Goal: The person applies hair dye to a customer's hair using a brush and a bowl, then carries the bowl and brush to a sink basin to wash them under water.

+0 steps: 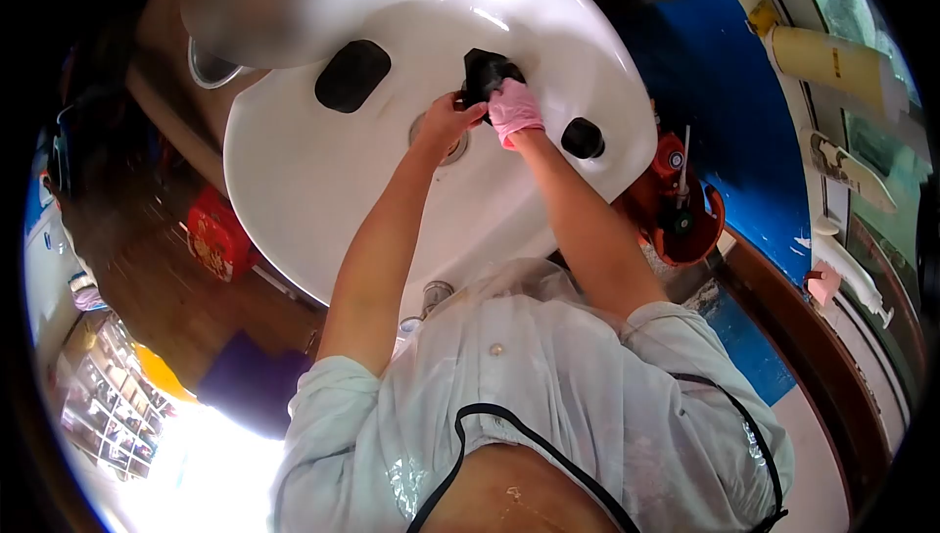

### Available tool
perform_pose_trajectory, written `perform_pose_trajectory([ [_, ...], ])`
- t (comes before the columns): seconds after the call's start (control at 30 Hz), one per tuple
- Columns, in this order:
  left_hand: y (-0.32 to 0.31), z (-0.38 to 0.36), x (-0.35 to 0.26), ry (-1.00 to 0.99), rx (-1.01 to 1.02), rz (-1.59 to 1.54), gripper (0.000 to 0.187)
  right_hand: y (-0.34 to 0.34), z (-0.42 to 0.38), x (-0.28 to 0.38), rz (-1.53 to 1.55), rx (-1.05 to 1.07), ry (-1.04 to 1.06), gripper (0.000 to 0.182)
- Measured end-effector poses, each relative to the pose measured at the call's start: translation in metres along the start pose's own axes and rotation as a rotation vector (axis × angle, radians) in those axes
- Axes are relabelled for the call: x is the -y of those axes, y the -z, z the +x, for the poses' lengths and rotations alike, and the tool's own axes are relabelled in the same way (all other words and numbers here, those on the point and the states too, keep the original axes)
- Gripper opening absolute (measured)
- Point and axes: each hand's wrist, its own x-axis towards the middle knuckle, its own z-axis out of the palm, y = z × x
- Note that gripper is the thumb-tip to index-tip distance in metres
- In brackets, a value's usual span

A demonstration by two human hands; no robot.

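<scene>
Both my hands are over the white basin, at a black angular piece whose kind I cannot make out. My right hand, in a pink glove, is closed on its near right side. My left hand, bare, pinches its lower left edge, just above the metal drain. A black rounded-rectangular piece lies in the basin to the left. On the right rim area sits a smaller black cup-like piece. The fingertips are partly hidden by the black piece.
Close to the basin's lower edge is a metal fitting. A reddish-brown bucket holding bottles or tools stands to the right. A red patterned stool-like object is at the left. Pump bottles line the right side. A blurred round patch covers the upper left.
</scene>
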Motion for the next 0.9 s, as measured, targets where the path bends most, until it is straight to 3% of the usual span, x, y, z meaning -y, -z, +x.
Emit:
perform_pose_trajectory([
  [0.07, 0.003, -0.007, -0.009, -0.039, 0.017, -0.093, 0.045, 0.006, -0.004, 0.003, 0.104, -0.005, -0.005, 0.024],
  [0.13, 0.011, -0.009, -0.015, -0.047, 0.012, -0.068, 0.043, 0.021, -0.007, -0.001, -0.014, 0.277, -0.008, 0.028],
  [0.17, 0.014, -0.010, -0.016, -0.054, 0.003, -0.046, 0.041, 0.028, -0.008, 0.002, -0.009, 0.272, -0.016, 0.028],
  [0.23, 0.009, -0.013, -0.019, -0.053, 0.043, -0.026, 0.040, 0.043, -0.005, 0.008, -0.731, 0.585, 0.177, 0.019],
  [0.3, -0.002, -0.019, -0.021, -0.022, 0.043, -0.089, 0.039, 0.004, -0.007, 0.006, 0.091, -0.135, -0.052, 0.020],
  [0.4, 0.002, -0.013, -0.015, -0.014, 0.025, -0.059, 0.039, 0.016, -0.017, 0.008, 0.157, 0.013, -0.024, 0.022],
  [0.5, 0.008, -0.012, -0.019, -0.016, 0.036, -0.084, 0.043, 0.029, -0.023, 0.002, 0.184, 0.092, -0.164, 0.022],
  [0.53, 0.005, -0.018, -0.029, 0.023, 0.045, -0.082, 0.043, 0.022, -0.018, -0.002, 0.061, 0.019, -0.077, 0.022],
  [0.6, 0.004, -0.021, -0.030, 0.068, 0.050, -0.075, 0.043, -0.001, -0.005, 0.004, 0.242, -0.283, -0.144, 0.020],
  [0.63, 0.004, -0.020, -0.028, 0.067, 0.085, -0.101, 0.043, -0.005, -0.004, 0.010, 0.263, -0.348, 0.002, 0.020],
  [0.7, 0.008, -0.018, -0.024, 0.064, 0.121, -0.126, 0.043, -0.001, -0.004, 0.009, 0.254, -0.134, 0.072, 0.018],
  [0.77, 0.012, -0.025, -0.030, 0.081, 0.103, -0.024, 0.042, 0.016, -0.009, 0.005, 0.042, 0.022, -0.031, 0.017],
  [0.8, 0.011, -0.026, -0.032, 0.081, 0.103, -0.023, 0.042, 0.029, -0.013, 0.005, -0.211, 0.075, 0.021, 0.016],
  [0.83, 0.010, -0.026, -0.034, 0.065, 0.068, -0.032, 0.041, 0.023, -0.015, 0.006, -0.210, 0.076, 0.022, 0.016],
  [0.9, 0.010, -0.025, -0.038, 0.046, 0.032, -0.040, 0.041, 0.004, -0.016, 0.010, -0.143, -0.194, -0.092, 0.017],
])
